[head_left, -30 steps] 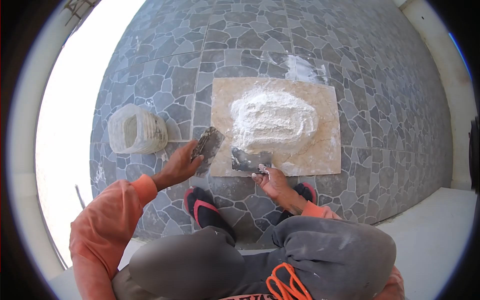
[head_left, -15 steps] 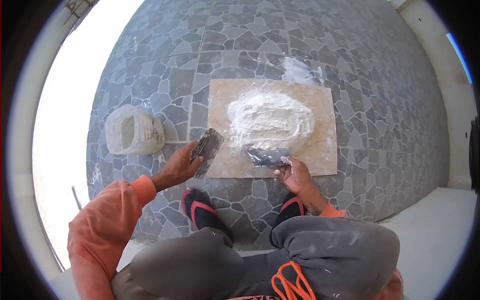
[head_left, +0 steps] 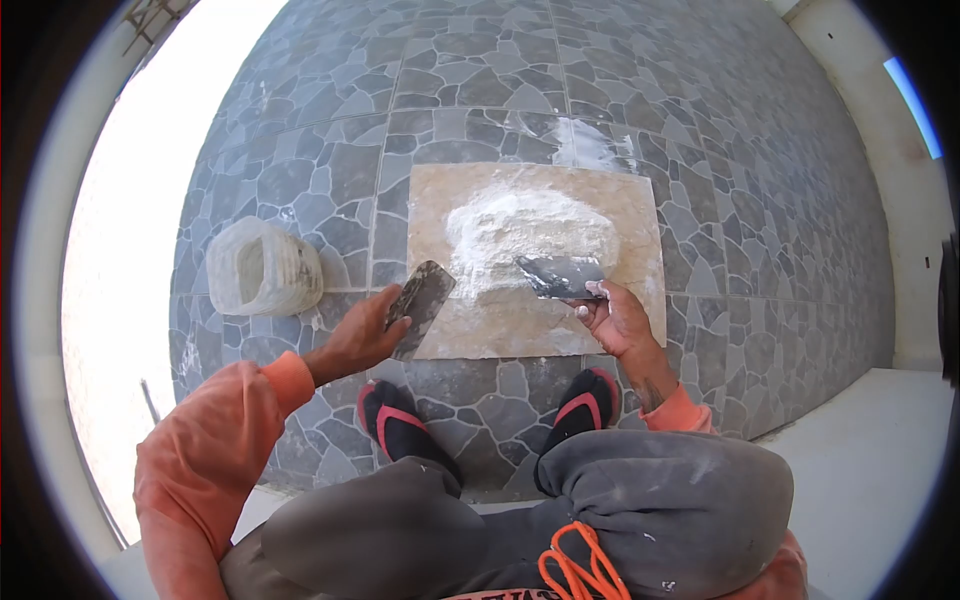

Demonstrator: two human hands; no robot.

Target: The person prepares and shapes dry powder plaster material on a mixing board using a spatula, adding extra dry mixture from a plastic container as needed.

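Note:
A heap of white powder or putty (head_left: pixel 525 228) lies on a tan, tile-like board (head_left: pixel 500 335) on the floor. My right hand (head_left: pixel 620 322) is closed on a flat, dark putty scraper (head_left: pixel 562 280), whose blade reaches over the heap's lower right edge and is smeared white. White material coats some of the fingertips. My left hand (head_left: pixel 362 335) grips a second dark, flat scraper (head_left: pixel 424 300), tilted, over the board's left edge and apart from the heap. Its face is speckled with residue.
A whitish, cut-open plastic jug (head_left: pixel 300 272) stands left of the board. White smears (head_left: pixel 592 145) mark the stone-patterned floor (head_left: pixel 320 180) beyond it. My feet in black and red footwear (head_left: pixel 405 420) rest just below the board.
My right hand and its scraper have moved forward and to the right, over the heap's lower right side. The left hand and its scraper have barely shifted.

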